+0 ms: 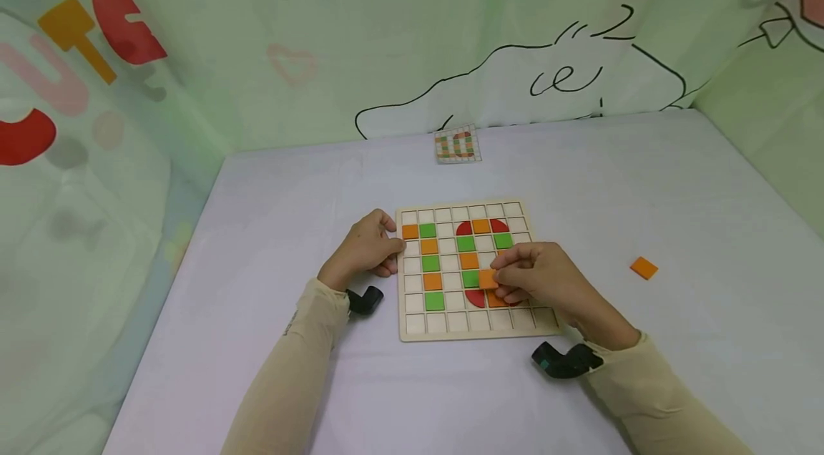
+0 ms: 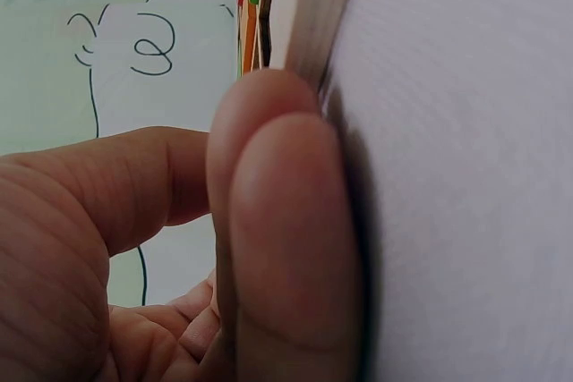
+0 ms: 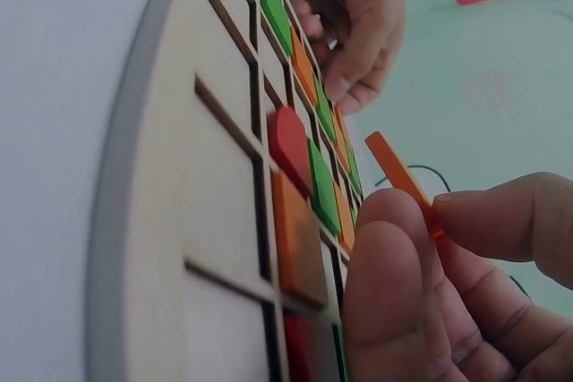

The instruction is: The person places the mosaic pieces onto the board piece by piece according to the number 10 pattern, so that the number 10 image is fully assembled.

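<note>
A square wooden grid board [image 1: 455, 327] lies on the table, with orange and green square tiles and red rounded pieces in some of its cells. My left hand [image 1: 367, 246] holds the board's left edge, its thumb at the rim and fingertips against the side. Between thumb and fingertips of my right hand [image 1: 543, 275] is an orange square tile [image 1: 488, 279]. The right wrist view shows this orange tile [image 3: 398, 172] tilted above the board. My right hand hides some of the board's right-hand cells.
Off to the right on the white table [image 1: 708, 369] lies a loose orange tile [image 1: 644, 268]. Behind the board, a small pattern card [image 1: 458, 144] with a coloured grid lies near the back edge. Printed curtains [image 1: 386, 26] hang at the back and sides.
</note>
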`<state>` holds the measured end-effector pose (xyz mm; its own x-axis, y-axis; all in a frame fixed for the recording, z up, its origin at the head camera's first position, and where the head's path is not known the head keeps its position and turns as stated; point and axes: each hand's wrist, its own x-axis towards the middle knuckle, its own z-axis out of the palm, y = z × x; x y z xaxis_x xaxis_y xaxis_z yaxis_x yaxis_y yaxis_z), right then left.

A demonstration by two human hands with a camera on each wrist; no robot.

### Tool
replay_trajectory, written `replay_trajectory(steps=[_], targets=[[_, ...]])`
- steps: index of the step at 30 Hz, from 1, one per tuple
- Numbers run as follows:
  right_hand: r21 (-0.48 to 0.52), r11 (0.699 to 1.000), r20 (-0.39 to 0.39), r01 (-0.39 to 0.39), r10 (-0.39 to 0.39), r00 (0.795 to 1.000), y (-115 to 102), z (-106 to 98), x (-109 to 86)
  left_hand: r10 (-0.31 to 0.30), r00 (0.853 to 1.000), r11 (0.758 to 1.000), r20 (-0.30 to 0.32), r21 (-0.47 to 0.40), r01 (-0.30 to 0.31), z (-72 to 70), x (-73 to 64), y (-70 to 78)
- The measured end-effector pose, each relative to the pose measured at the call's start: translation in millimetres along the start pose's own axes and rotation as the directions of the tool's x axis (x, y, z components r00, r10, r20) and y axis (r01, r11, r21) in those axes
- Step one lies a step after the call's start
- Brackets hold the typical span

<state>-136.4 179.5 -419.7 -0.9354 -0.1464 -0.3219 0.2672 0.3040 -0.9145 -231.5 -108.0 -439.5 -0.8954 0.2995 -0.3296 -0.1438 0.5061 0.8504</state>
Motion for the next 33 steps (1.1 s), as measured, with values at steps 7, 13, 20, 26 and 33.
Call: replay_trajectory(steps=[7,13,20,26,33], targets=[[-0.012,1.000,0.052,0.001,0.000,0.999,-5,14,-1.1,0.007,1.000,1.000,0.004,-0.001,-0.007,-0.6,-0.1,0.3],[-0.039,0.999,0.063,0.013,-0.010,0.998,-9,26,0.6,0.002,1.000,1.000,0.005,-0.005,-0.002,-0.8,-0.9,0.9],[-0.042,0.999,0.072,0.007,-0.004,0.997,-12,35,2.4,-0.001,1.000,1.000,0.006,-0.009,0.001,-0.9,-0.2,0.4],[-0.065,0.997,0.083,0.030,-0.025,0.996,-11,40,3.2,-0.002,1.000,1.000,0.011,-0.010,0.002,-1.1,-0.1,0.7],[-0.090,0.994,0.092,0.063,-0.055,0.994,-10,40,5.3,-0.008,1.000,1.000,0.012,-0.013,0.008,-1.2,-0.5,1.3]])
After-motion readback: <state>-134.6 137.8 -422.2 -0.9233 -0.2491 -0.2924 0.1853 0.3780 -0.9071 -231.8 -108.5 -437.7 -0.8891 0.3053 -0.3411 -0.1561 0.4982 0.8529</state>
